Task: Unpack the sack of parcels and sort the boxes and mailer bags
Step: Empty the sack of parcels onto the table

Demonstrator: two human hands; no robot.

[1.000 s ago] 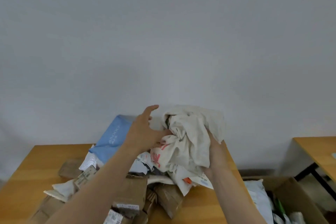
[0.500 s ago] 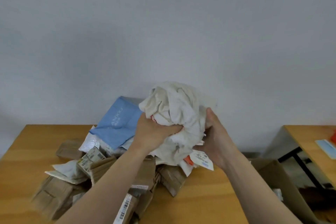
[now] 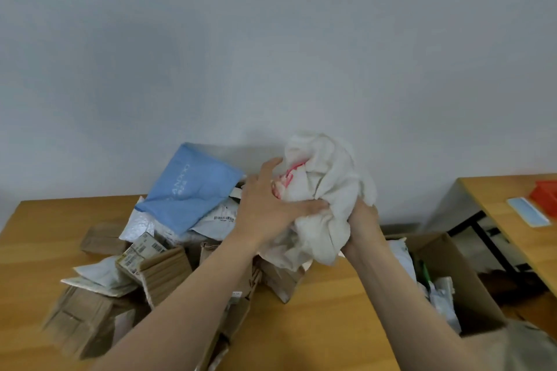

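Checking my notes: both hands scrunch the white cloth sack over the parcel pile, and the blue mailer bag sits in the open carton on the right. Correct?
Not quite. The head view shows the blue mailer bag atop the parcel pile, left of the sack, not in the carton. Rest stands.

The sack (image 3: 328, 190) was soft off-white cloth, matt and heavily creased, with a red print on it. The blue mailer bag (image 3: 190, 187) near the table's far edge was smooth plastic with a faint sheen. The white mailer bags (image 3: 141, 220) beneath it looked like thin, wrinkled plastic. The boxes (image 3: 164, 272) toward the left edge were matt brown cardboard, one ribbed like corrugated board, with paper labels (image 3: 141, 248). The table (image 3: 316, 325) had a smooth, satin wood-look top. The carton (image 3: 446, 265) beyond its right edge was matt brown cardboard.
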